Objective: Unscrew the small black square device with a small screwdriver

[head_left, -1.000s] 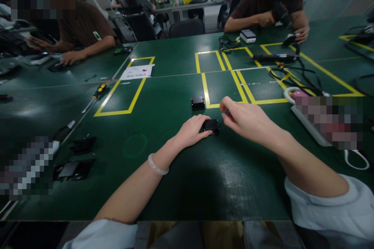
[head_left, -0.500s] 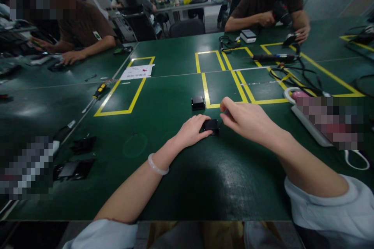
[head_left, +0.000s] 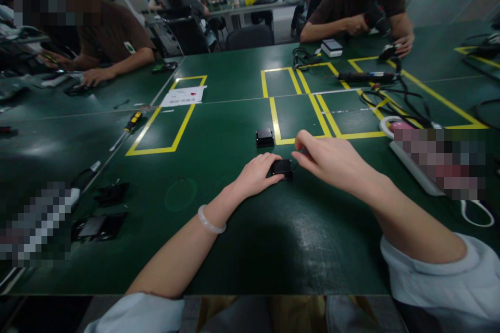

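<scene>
On the green table, my left hand has its thumb and fingers closed around a small black box-shaped part, holding it at its left side. My right hand is curled just to the right of that part, fingers bent in towards the thumb. Something thin and dark shows by its fingertips near the part's right end, too small to name. A second black box-shaped part of similar look lies a little farther away, beyond my left fingertips.
Yellow tape marks rectangles on the table. At left are black pieces and a yellow-black screwdriver. Cables and a dark pen-shaped tool lie at right. Across the table, a co-worker holds a power drill.
My right thumb has shifted slightly left, towards the black part. My left hand and both black parts stay where they were.
</scene>
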A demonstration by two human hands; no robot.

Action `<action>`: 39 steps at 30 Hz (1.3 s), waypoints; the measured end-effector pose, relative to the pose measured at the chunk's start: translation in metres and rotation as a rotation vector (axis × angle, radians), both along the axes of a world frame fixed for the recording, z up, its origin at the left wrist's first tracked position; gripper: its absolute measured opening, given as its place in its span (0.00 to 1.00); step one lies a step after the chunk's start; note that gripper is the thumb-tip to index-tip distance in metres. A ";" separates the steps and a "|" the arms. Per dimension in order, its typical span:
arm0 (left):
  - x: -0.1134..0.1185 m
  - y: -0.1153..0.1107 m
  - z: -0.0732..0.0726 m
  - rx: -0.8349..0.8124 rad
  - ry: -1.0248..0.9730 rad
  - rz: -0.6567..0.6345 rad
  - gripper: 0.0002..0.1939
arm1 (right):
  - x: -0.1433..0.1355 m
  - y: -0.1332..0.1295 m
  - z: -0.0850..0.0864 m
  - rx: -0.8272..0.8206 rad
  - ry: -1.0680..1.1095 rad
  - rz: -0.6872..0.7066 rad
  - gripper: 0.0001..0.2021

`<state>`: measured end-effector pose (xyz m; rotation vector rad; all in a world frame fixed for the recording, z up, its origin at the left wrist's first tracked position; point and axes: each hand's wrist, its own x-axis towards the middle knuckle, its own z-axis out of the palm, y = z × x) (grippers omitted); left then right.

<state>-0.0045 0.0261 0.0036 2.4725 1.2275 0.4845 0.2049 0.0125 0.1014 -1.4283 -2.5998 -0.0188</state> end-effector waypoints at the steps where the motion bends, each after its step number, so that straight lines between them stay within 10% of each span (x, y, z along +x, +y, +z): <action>1: 0.000 0.000 0.000 -0.001 0.001 0.000 0.19 | 0.000 0.000 0.000 0.003 -0.010 -0.006 0.10; 39: 0.001 0.000 0.000 0.003 -0.004 0.009 0.19 | -0.002 -0.003 0.002 -0.011 0.021 0.015 0.09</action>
